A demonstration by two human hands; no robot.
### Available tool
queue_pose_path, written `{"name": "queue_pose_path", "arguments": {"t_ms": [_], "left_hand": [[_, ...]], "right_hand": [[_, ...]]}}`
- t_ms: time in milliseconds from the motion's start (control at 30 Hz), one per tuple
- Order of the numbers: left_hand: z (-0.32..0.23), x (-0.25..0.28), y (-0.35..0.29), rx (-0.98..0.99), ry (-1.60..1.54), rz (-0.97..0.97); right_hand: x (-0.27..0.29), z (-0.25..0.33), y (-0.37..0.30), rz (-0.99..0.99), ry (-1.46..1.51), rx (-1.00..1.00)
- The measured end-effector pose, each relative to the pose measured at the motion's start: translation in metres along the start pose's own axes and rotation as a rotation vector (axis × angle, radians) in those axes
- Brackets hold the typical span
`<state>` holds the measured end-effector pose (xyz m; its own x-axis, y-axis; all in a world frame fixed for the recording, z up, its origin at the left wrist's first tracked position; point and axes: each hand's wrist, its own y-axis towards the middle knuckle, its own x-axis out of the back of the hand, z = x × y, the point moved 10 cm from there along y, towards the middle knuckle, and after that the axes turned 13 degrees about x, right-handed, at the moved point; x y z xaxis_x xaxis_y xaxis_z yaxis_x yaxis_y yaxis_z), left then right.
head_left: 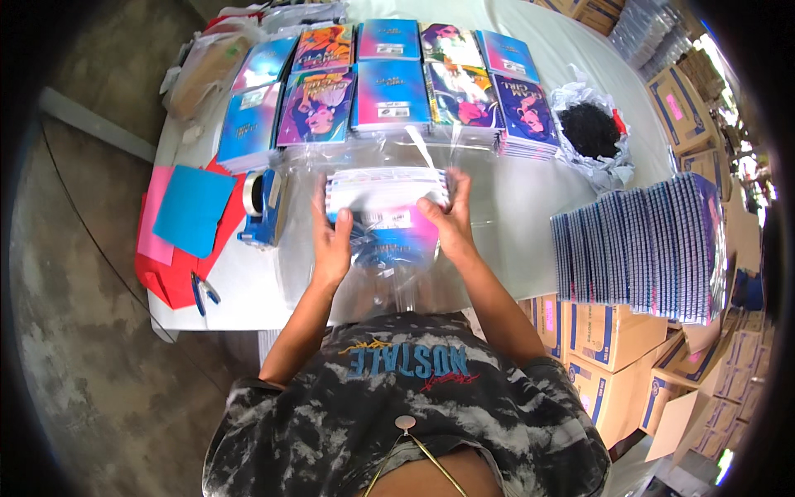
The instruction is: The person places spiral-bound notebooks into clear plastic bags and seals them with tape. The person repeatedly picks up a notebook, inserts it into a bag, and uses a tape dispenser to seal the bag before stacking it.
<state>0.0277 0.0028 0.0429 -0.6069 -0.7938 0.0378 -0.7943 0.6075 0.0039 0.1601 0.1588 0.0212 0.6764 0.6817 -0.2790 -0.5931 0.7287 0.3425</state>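
Close in front of me, my left hand (333, 240) and my right hand (449, 219) grip a small stack of notebooks (396, 244) from its two sides. Both thumbs press on the near faces. The stack is tilted, so its white page edges show at the top and a pink-and-blue cover faces me; it is slightly blurred. Clear plastic film (505, 236) lies on the table beneath and around it. Just beyond my hands, several piles of colourful notebooks (391, 95) stand in two rows, some covers blue, others with drawn figures.
Left of my hands stands a blue tape dispenser (265, 211), beside blue (197, 211), pink and red sheets and small scissors (201, 294). To the right are a tall row of spiral notebooks (633, 253) and a black tangle (590, 128) in white wrapping. Cardboard boxes (609, 335) stack beyond the table's edge.
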Motion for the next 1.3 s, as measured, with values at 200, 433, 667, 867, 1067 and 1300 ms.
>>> {"name": "queue_pose_path", "arguments": {"t_ms": [200, 433, 667, 867, 1067, 1300], "left_hand": [[-0.013, 0.004, 0.0, -0.17, 0.23, -0.216], [-0.044, -0.037, -0.024, -0.426, 0.972, -0.294], [-0.068, -0.058, -0.016, -0.296, 0.523, 0.102], [-0.129, -0.05, 0.054, -0.516, 0.72, 0.001], [-0.073, -0.071, 0.033, -0.447, 0.625, 0.366], [-0.06, -0.023, -0.046, -0.738, 0.851, 0.042]], "right_hand": [[-0.002, 0.024, 0.026, -0.136, -0.26, 0.206], [-0.003, 0.032, 0.022, -0.085, -0.687, 0.269], [-0.074, 0.057, -0.016, 0.437, -1.194, 0.626], [-0.078, 0.065, -0.01, 0.419, -1.169, 0.718], [-0.041, 0.069, -0.009, -0.012, -0.798, 0.7], [-0.052, 0.069, -0.01, 0.116, -0.887, 0.828]]}}
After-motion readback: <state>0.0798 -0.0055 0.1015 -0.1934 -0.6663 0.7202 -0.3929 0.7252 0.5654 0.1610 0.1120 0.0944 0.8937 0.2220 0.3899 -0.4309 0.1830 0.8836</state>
